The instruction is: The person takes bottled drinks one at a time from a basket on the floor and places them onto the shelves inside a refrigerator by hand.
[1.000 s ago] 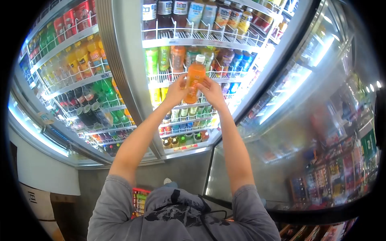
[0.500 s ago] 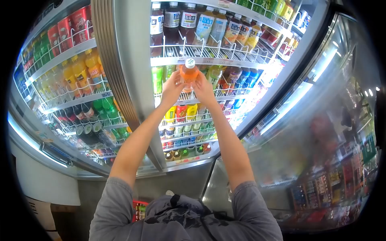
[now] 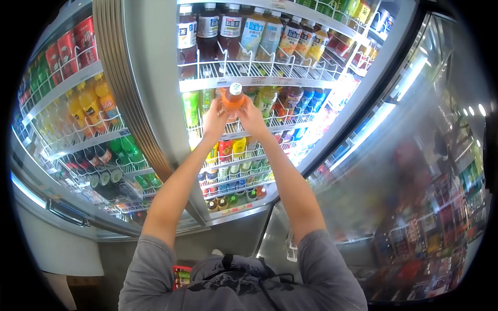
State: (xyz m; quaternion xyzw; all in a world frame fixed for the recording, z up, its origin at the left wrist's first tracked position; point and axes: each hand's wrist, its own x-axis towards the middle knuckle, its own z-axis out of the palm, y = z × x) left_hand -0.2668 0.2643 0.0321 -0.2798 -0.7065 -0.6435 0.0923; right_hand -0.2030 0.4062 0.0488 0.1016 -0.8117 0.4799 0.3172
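We pinch the bottle (image 3: 233, 102) between our left hand (image 3: 213, 123) and right hand (image 3: 252, 122); its cap (image 3: 235, 88) tops our grip, a shelf (image 3: 270, 82) just beyond.

Orange bottle (image 3: 233, 100) reads as smooth, glossy clear plastic, white cap (image 3: 236, 88) also plastic; red cans (image 3: 85, 37) look like shiny painted metal. Wire shelf (image 3: 301, 82) looks like white-coated metal, door post (image 3: 155, 83) smooth grey metal, with ribbed brownish trim (image 3: 118, 78) beside it, material unclear. Open door (image 3: 363, 217) is smooth reflective glass, T-shirt (image 3: 150, 269) matt grey cloth, floor (image 3: 233, 236) smooth and dull.
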